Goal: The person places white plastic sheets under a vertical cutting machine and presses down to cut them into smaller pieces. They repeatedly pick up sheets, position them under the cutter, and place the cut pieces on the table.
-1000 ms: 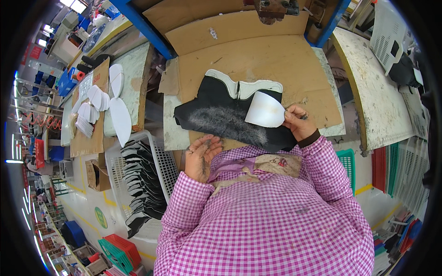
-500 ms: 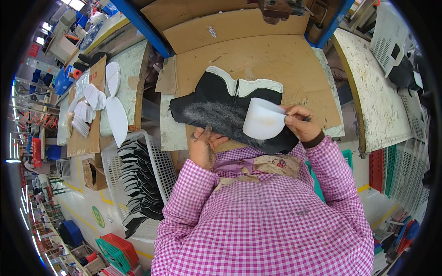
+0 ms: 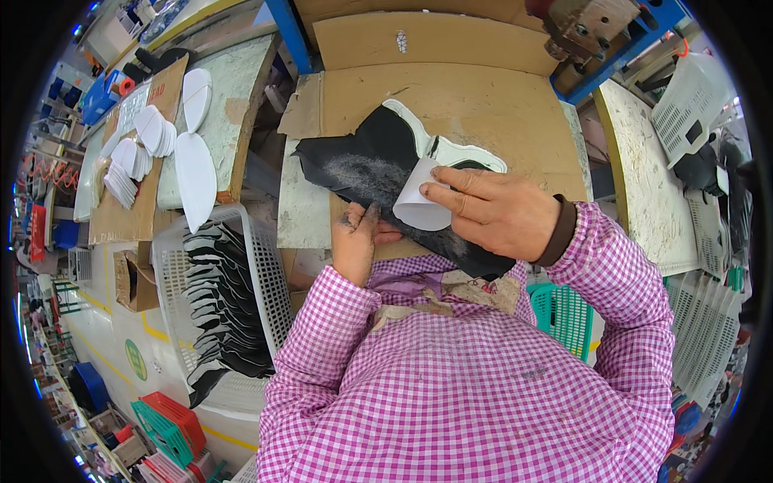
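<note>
Around you spread a busy workshop, its pale floor (image 3: 153, 358) marked with yellow lines. Your counter (image 3: 303, 213) stood straight ahead, with a sheet of cardboard (image 3: 539, 137) lying over most of it. A blue frame (image 3: 288, 36) rose at its far side, and a worn metal machine head (image 3: 592, 28) hung toward the far right corner.

On the cardboard, close to your body, lay the black piece (image 3: 354, 165), soft and wide, with a greyish, fuzzy patch across its left part and a white trim (image 3: 409, 125) along its far edge. Its near right end hung toward your checked smock (image 3: 467, 386).

Your right hand (image 3: 495, 209) was grasping the white sheet (image 3: 419, 208), fingers laid over its upper right side; your thumb was hidden. The sheet was curled and sat above the middle of the black piece, just short of the white trim. Your left hand (image 3: 354, 241) touched the near edge of the black piece, left of the sheet, fingers partly bent; you could not tell whether they were closed on that edge.

To your left, a white basket (image 3: 272, 278) held a long row of dark pieces (image 3: 229, 310). Beyond it, a side counter (image 3: 233, 80) carried white rounded pieces (image 3: 196, 181), some fanned in stacks. A green basket (image 3: 561, 318) stood low at your right.
</note>
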Action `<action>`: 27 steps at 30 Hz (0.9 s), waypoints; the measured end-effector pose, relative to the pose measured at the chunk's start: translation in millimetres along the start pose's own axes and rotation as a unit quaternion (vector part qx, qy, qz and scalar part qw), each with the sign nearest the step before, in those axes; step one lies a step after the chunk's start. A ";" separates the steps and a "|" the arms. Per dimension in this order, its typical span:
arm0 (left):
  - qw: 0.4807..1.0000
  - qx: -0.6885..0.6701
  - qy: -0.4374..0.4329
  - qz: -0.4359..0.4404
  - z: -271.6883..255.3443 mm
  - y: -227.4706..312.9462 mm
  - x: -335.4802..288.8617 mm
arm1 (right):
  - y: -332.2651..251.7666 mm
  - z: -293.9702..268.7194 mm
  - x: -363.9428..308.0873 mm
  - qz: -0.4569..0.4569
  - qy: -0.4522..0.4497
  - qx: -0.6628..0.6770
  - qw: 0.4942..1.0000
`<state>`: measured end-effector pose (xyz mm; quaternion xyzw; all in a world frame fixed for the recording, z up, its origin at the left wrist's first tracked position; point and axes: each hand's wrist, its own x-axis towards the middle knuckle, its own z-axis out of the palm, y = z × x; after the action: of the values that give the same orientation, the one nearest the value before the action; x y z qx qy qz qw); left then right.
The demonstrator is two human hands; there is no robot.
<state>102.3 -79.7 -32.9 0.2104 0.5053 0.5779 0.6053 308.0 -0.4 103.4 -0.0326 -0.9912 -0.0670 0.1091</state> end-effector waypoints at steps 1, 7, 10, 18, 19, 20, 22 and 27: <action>1.000 -0.004 -0.006 0.004 0.5 1.4 -0.6 | -0.8 1.6 2.9 -0.006 -0.008 0.002 1.000; 1.000 0.018 -0.009 -0.014 0.5 5.3 -1.3 | -6.3 6.9 11.1 -0.003 -0.029 0.008 1.000; 1.000 0.016 -0.009 -0.011 0.6 5.0 -1.5 | -8.0 7.8 12.7 0.000 -0.030 0.014 0.999; 1.000 0.026 -0.013 -0.006 1.7 6.7 -2.6 | -11.5 13.0 14.6 0.004 -0.029 0.006 1.000; 0.999 0.027 -0.015 -0.005 1.5 7.0 -2.8 | -12.0 13.2 14.2 0.008 -0.027 0.009 1.000; 0.999 0.031 -0.016 -0.003 1.3 7.1 -2.8 | -12.8 13.6 14.0 0.011 -0.025 0.012 1.000; 0.999 0.039 -0.015 -0.001 1.1 6.3 -2.7 | -14.6 14.3 13.0 0.014 -0.029 0.002 0.999; 1.000 0.026 -0.012 -0.004 -1.5 1.5 -1.1 | -19.9 21.3 12.5 0.038 -0.025 -0.009 0.999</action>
<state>100.4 -80.8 -31.9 0.2313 0.5137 0.5594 0.6080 289.7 -16.5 83.1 -0.0727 -0.9911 -0.0708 0.0860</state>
